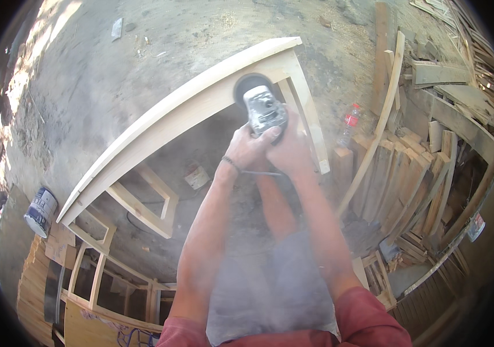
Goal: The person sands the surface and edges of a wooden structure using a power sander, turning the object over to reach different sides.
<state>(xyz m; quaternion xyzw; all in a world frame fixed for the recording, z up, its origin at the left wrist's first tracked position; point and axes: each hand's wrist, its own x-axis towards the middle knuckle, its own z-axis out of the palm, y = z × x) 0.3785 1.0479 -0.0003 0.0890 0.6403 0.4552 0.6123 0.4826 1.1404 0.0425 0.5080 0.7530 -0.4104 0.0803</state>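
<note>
Head view: grey angle grinder sits on the pale wooden frame, near its right corner, its black disc guard against the wood. Left hand and right hand both wrap closed around its body. Plastic bottle and stacked planks stand right; paint can far left

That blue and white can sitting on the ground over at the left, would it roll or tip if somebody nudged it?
The can looks to be standing on its flat base beside stacked wood, so a light push would probably slide it rather than roll it. Knocked onto its round side, it likely would roll. Whether it is full or empty cannot be told.
</note>
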